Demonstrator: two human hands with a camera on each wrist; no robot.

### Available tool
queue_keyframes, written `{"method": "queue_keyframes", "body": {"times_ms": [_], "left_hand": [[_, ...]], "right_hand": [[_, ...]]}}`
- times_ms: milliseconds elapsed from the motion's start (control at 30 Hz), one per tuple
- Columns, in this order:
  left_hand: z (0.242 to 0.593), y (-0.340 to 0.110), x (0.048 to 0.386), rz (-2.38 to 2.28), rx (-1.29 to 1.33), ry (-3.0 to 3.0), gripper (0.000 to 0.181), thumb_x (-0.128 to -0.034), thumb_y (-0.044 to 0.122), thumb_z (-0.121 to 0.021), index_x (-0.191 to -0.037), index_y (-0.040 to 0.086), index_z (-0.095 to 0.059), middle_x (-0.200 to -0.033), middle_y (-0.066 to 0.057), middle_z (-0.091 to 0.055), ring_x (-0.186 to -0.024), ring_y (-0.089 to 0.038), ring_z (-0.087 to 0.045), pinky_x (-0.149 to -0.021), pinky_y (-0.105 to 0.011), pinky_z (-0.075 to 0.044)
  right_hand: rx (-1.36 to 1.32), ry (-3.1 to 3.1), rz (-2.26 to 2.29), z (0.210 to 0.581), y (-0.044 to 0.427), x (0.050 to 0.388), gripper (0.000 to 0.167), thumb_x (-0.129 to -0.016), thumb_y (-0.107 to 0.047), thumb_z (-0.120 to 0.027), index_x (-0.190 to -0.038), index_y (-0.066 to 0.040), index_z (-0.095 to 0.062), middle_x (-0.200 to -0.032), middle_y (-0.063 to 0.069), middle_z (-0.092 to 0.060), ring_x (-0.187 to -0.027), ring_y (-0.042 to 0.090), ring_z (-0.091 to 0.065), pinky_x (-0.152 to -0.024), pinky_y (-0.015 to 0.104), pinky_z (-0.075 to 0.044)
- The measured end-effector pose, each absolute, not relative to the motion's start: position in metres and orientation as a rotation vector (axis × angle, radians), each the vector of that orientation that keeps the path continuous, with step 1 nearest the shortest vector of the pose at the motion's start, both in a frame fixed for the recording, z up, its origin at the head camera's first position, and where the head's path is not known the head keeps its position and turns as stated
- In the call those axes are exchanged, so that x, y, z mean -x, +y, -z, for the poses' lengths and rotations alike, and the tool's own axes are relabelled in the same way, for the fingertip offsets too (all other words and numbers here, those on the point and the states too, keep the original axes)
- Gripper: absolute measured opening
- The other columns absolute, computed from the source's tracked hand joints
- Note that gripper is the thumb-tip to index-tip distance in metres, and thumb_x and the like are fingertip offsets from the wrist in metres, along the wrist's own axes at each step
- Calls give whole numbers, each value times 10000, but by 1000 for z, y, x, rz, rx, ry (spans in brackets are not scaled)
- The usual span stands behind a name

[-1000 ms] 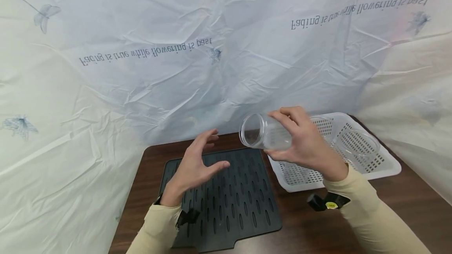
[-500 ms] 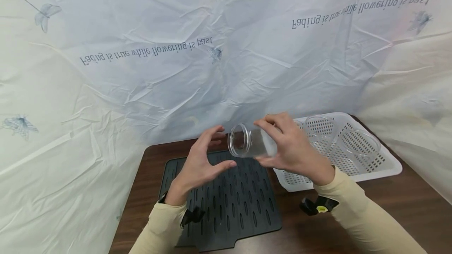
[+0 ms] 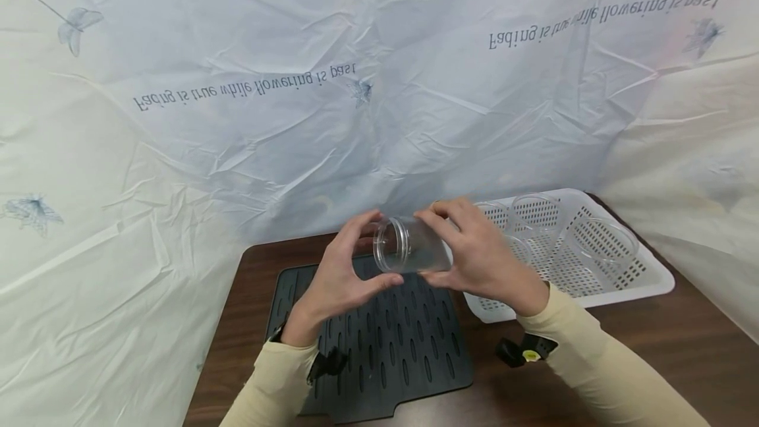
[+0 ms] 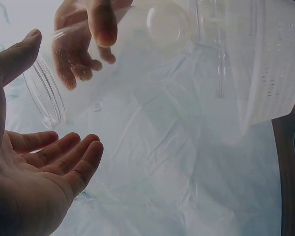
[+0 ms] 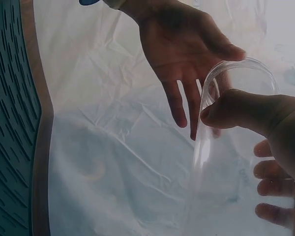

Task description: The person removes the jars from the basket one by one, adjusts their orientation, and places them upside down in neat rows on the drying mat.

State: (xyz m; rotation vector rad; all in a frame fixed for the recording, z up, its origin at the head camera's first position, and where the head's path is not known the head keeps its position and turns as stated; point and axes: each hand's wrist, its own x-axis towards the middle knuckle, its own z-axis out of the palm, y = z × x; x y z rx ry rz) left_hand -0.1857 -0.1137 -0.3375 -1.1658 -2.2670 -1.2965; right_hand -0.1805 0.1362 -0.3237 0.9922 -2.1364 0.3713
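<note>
My right hand (image 3: pixel 483 256) grips a clear jar (image 3: pixel 423 249) round its body, thumb on the near side and fingers on the far side. The jar lies tilted on its side in the air, its ringed mouth pointing left. Spread around that mouth is my left hand (image 3: pixel 340 275), thumb below and fingers above. In the left wrist view, the left fingers (image 4: pixel 71 157) are loosely extended with space between them and the jar. The left thumb is close to the rim in the right wrist view; whether it touches, I cannot tell.
Under the hands lies a dark slotted drying mat (image 3: pixel 397 341) on a brown wooden table (image 3: pixel 522 394). A white perforated basket (image 3: pixel 637 285) at the right holds several clear round containers (image 3: pixel 601 242). Wrinkled white printed sheeting (image 3: pixel 284 157) hangs behind and at both sides.
My right hand has carried the jar left and slightly down, away from the basket, bringing its mouth between my left thumb and fingers. The left hand has shifted slightly right.
</note>
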Motion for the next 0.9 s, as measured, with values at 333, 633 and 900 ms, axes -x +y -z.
{"method": "queue_keyframes", "body": {"times_ms": [333,633,900], "left_hand": [[335,-112,183,1247,1165,-2305,869,-799,350,-816,-1502,143,-350,-1364,-63,-520,-1203,-193,-562,-943,-372,-536],[333,-111,181,1232,1158,-2319,790,-793,252,-823,-1456,134,-411,-1325,-55,-556,-1154,-176,-598,-916,-366,-548],[332,-112,179,1233,1158,-2301,738,-785,237,-829,-1406,82,-461,-1284,-57,-588,-1100,-177,-629,-914,-350,-550]], "right_hand": [[-996,-2159,-346,327,130,180,940,-509,-435,-943,-1288,-72,-564,-1132,120,-572,-1023,285,-540,-837,469,-519],[-987,-2159,-326,330,127,178,955,-502,-456,-943,-1292,-80,-560,-1139,120,-572,-1026,288,-540,-827,480,-515],[-991,-2149,-312,331,127,177,974,-497,-473,-944,-1293,-72,-552,-1137,123,-566,-1019,296,-543,-838,489,-507]]}}
